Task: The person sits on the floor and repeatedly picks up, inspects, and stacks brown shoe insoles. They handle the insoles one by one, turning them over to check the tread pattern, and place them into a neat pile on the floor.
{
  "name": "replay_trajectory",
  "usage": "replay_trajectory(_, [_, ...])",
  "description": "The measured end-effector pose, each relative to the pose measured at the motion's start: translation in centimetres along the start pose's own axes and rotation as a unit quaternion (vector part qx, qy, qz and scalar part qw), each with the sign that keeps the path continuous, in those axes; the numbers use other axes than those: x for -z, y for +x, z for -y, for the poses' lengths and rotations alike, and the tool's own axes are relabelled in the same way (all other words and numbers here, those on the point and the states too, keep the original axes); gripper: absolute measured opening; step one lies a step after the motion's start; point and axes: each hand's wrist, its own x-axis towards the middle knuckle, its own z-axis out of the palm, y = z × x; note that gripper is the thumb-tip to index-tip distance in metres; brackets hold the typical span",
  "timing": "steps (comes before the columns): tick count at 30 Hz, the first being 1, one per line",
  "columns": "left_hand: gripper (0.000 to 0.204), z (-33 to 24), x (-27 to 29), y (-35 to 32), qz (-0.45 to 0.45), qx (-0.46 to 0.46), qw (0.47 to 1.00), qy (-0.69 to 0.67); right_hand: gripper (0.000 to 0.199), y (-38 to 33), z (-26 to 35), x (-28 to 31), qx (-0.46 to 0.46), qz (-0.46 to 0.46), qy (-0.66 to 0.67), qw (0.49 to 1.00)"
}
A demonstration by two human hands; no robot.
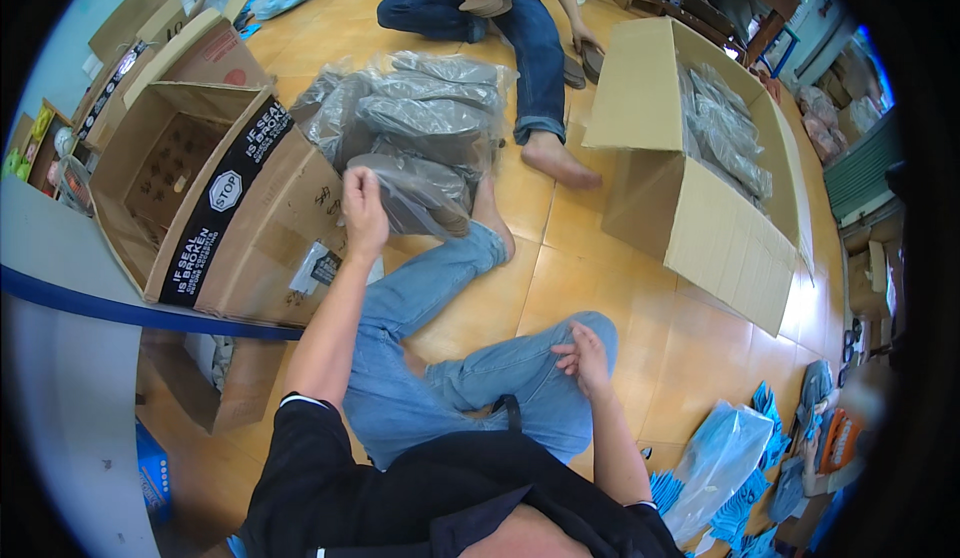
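The left hand [366, 213] grasps the near left edge of a clear plastic bag holding flat grey-brown footwear [420, 193]; the bag lies beyond the fingers and to their right. The right hand [585, 358] is released, its fingers loosely curled above the right knee, well apart from the bag. Just beyond the held bag, a pile of similar clear bags of grey footwear [430, 108] rests on the glossy orange-tan tiled floor [570, 278]. To the left stands an open brown cardboard carton with a black printed band [280, 213]; to the right, an open tan cardboard carton [700, 228] contains more bagged footwear. Opposite, a seated co-worker in dark blue jeans [540, 58] holds brown, sole-shaped pieces [487, 3].
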Motion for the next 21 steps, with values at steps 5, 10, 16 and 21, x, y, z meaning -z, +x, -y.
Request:
replay_trajectory(5, [0.016,-7.9,1.1,-2.5,0.046,-0.072,0.991,-0.099,0.051,-1.8,1.2,-1.3,0.008,-0.011,-0.086,0.996])
replay_trajectory(10, [0.014,-11.8,0.0,-9.9,0.151,0.020,0.962,-0.228,0.064,-4.7,1.9,-5.0,-0.017,0.148,0.093,0.984])
replay_trajectory(16, [0.013,-16.2,0.3,-15.0,0.271,0.104,0.902,-0.318,0.073,-7.0,1.6,-8.9,-0.253,0.306,0.420,0.816])
replay_trajectory(21, [0.013,-19.1,1.2,-18.4,0.483,-0.138,0.854,-0.138,0.070,-8.3,1.5,-8.9,-0.048,0.272,0.166,0.947])
